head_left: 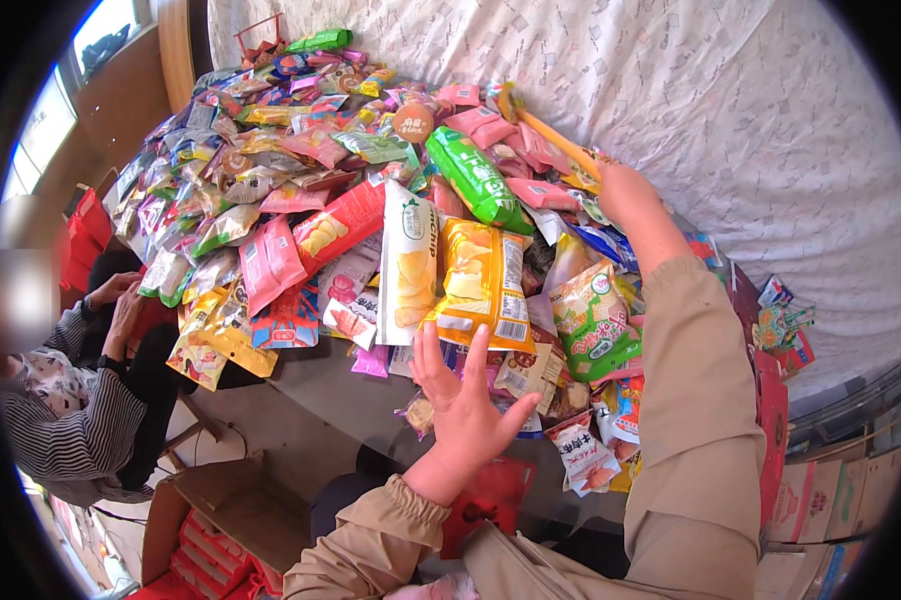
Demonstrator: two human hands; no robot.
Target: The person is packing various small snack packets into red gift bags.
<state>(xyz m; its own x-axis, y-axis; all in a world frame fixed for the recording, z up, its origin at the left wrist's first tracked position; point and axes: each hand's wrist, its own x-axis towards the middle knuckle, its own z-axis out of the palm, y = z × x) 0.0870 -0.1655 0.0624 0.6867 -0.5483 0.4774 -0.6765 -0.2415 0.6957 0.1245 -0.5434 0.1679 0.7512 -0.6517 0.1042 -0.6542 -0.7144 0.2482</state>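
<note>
A large pile of snack packets fills the table point(320, 390) before me. My left hand point(465, 395) is open, fingers spread, with its fingertips at the lower edge of a yellow chip bag point(480, 275). Beside that bag stands a tall white chip packet point(407, 265), and a long green packet point(478, 180) lies just beyond. Stretched out to the far right, my right hand point(630, 195) is closed round the near end of a long orange-yellow stick point(558, 143). The stick's far end reaches into the packets by the cloth, where its tip is hard to make out.
To the left sits another person in a striped sleeve point(55, 430), hands point(120, 305) at the pile's edge. An open cardboard box point(240, 500) with red packs stands at lower left. A pale patterned cloth point(750, 120) hangs behind the table. Cardboard boxes point(820, 500) are stacked at lower right.
</note>
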